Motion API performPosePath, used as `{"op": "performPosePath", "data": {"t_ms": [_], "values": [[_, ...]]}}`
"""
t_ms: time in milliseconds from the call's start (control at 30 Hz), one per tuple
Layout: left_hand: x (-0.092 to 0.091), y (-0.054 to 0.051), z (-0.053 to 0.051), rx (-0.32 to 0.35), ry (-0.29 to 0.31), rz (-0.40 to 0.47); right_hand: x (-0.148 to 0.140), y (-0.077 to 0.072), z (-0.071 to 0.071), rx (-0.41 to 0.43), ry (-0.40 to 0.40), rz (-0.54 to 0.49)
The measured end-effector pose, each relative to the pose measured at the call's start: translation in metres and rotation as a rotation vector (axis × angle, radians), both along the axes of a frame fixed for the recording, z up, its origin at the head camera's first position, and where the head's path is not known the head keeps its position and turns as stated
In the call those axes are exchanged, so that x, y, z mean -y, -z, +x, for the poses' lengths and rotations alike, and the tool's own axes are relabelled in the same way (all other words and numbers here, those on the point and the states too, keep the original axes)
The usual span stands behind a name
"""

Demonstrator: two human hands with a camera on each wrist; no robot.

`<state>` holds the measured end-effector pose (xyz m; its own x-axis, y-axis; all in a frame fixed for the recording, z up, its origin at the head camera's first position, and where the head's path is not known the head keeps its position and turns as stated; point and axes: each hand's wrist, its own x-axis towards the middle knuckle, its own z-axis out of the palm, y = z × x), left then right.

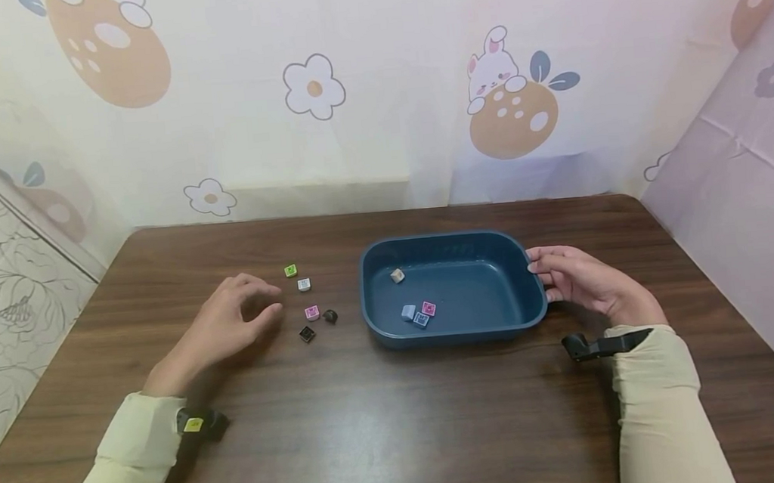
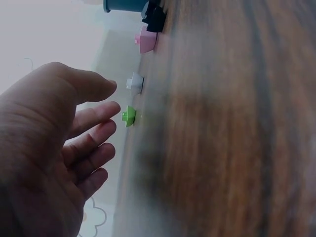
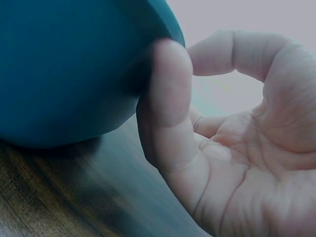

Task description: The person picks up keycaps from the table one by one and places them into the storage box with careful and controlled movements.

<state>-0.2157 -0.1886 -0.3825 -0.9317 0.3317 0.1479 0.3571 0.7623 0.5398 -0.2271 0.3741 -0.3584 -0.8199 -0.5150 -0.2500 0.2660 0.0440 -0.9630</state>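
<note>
Small blocks point(image 1: 307, 334) lie before you in two lots, some loose on the table point(image 1: 375, 439) and some inside the blue tray point(image 1: 459, 337); of the loose ones, a black block is nearest you, then a dark block point(image 1: 331, 316) whose face you cannot make out, a pink block point(image 1: 312, 313), a white block point(image 1: 304, 284) and, farthest, a green block point(image 1: 290, 270); your left hand point(image 1: 225, 319) is just beside them, thumb and fingers apart, loosely bent and holding nothing; your right hand point(image 1: 591, 280) grasps the tray's right end, thumb at the rim and fingers against the outer wall; inside, a blue block point(image 1: 421, 320), a light blue block point(image 1: 408, 312) and a magenta block point(image 1: 429, 309) sit close together toward the front left, with a beige block point(image 1: 397, 275) farther back.

The step in hand looks like reaching for a loose block while you steady the tray; the next move seems to call for a light pinch of left thumb and forefinger, clear of the neighbouring blocks.

Nearest you are pale sleeves point(image 1: 659, 402) and black wrist cameras point(image 1: 600, 347); the table is dark brown with wood grain and a soft glare toward your side; beyond it hangs pale cloth point(image 1: 379, 143) printed with flowers and rabbits; at left stands a panel point(image 1: 17, 308) of line-drawn blooms.
</note>
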Motion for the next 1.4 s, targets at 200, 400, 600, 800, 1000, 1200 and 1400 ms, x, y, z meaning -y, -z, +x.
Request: {"op": "performPosePath", "data": {"t_ms": [200, 400, 600, 800, 1000, 1200, 1400], "values": [[-0.001, 0.0, 0.0, 0.004, 0.004, -0.004, -0.001, 0.0, 0.0, 0.001, 0.012, 0.008], [-0.001, 0.0, 0.0, 0.002, 0.005, -0.004, -0.002, 0.001, 0.001, 0.002, 0.022, 0.018], [0.003, -0.003, 0.001, 0.015, -0.004, -0.01, 0.0, -0.001, 0.0, 0.003, 0.015, 0.018], [0.011, -0.003, 0.005, 0.016, -0.019, -0.019, 0.003, -0.003, -0.001, -0.001, 0.002, 0.021], [0.017, -0.004, 0.009, 0.011, -0.027, -0.014, 0.002, -0.003, 0.002, 0.009, 0.018, 0.019], [0.026, -0.003, 0.013, -0.021, -0.052, -0.023, 0.0, -0.001, 0.004, 0.0, 0.017, 0.008], [0.04, -0.003, 0.018, -0.059, -0.068, -0.023, 0.001, -0.001, 0.004, 0.001, 0.02, 0.019]]}}
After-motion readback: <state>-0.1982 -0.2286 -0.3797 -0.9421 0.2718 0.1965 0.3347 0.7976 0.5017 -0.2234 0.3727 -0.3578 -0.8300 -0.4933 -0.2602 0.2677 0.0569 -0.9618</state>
